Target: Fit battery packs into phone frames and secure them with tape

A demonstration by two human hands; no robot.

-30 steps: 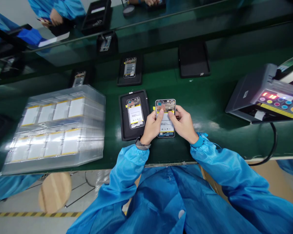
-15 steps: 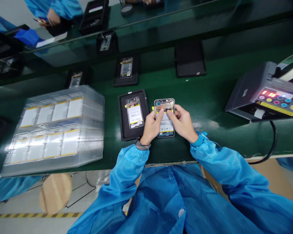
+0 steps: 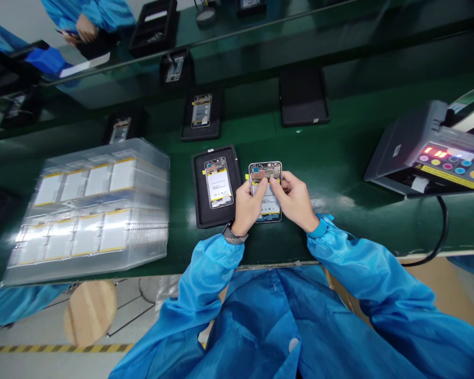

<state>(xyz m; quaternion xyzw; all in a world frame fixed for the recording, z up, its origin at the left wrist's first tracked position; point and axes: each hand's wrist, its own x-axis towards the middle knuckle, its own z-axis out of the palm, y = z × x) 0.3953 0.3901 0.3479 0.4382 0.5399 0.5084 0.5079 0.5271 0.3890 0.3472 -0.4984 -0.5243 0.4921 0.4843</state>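
Phone: the open phone chassis (image 3: 265,190) sits on the green bench (image 3: 339,173), just right of a black tray (image 3: 215,185) holding another unit.
Hands: my left hand (image 3: 247,206) and right hand (image 3: 296,200) close together on it; both thumbs press its upper middle.
Handling: light, stiff, I judge; exposed board fragile (battery label slick); best gripped by the metal frame edges.
Nearby: stacked clear trays (image 3: 90,208) well left; a grey dispenser (image 3: 430,152) well right.
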